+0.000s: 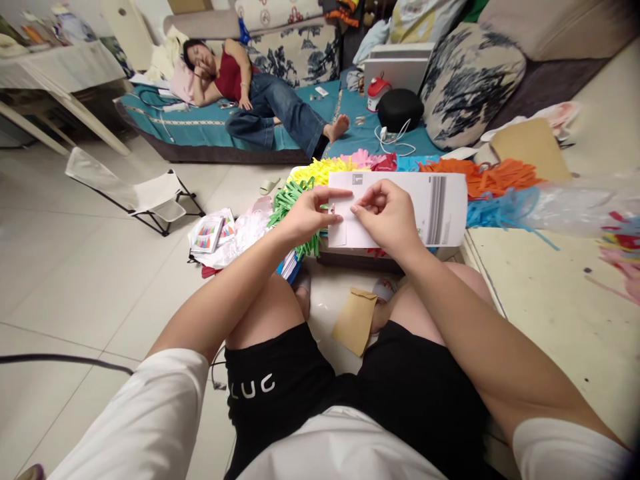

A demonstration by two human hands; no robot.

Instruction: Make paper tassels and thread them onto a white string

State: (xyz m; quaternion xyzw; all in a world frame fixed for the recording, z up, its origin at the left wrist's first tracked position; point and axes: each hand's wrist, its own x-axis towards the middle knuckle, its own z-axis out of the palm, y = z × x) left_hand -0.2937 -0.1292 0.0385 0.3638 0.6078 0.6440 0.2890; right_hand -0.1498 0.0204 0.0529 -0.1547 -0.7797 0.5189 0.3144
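A white printed sheet or flat packet (420, 193) with grey stripes on its right part lies in front of me on top of the colourful heap. Over its left end is my left hand (313, 215), with index finger and thumb apart, the fingertips at the sheet's surface. My right hand (387, 215) is closed in a pinch above the sheet's middle. Whatever is between its fingertips is too small to name. A small pale rectangular piece (337, 235) shows at the sheet's lower left corner, below my left thumb.
Yellow paper fringe (320, 172), green fringe (286, 200) and orange fringe (505, 177) surround the sheet. A brown envelope (355, 321) is between my feet. On the left stands a folding chair (155, 193). A person (235, 80) lies on the sofa behind.
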